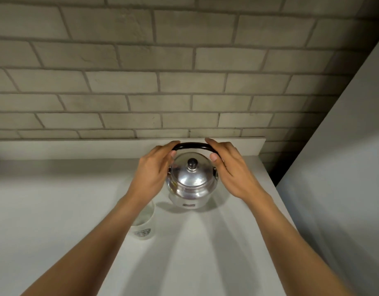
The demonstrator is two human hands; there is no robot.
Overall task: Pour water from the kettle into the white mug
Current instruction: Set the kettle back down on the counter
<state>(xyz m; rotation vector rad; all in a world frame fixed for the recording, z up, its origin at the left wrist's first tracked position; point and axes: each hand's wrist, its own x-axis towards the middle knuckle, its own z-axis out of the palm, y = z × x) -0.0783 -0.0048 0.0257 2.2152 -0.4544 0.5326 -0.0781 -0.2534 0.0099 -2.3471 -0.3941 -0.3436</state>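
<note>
A shiny metal kettle [191, 181] with a black lid knob and a black arched handle [192, 145] stands upright on the white counter, near the back wall. My left hand [155, 165] curls around the handle's left end, and my right hand [229, 167] curls around its right end. The white mug [144, 223], with a dark printed emblem on its side, stands on the counter to the front left of the kettle. My left forearm crosses over the mug and hides part of it. Water seems to be inside the mug.
The white counter [56, 210] stretches left and toward me. Its right edge [278, 201] drops off beside a grey wall panel [344, 167]. A low white backsplash ledge [77, 147] and a grey brick wall rise right behind the kettle.
</note>
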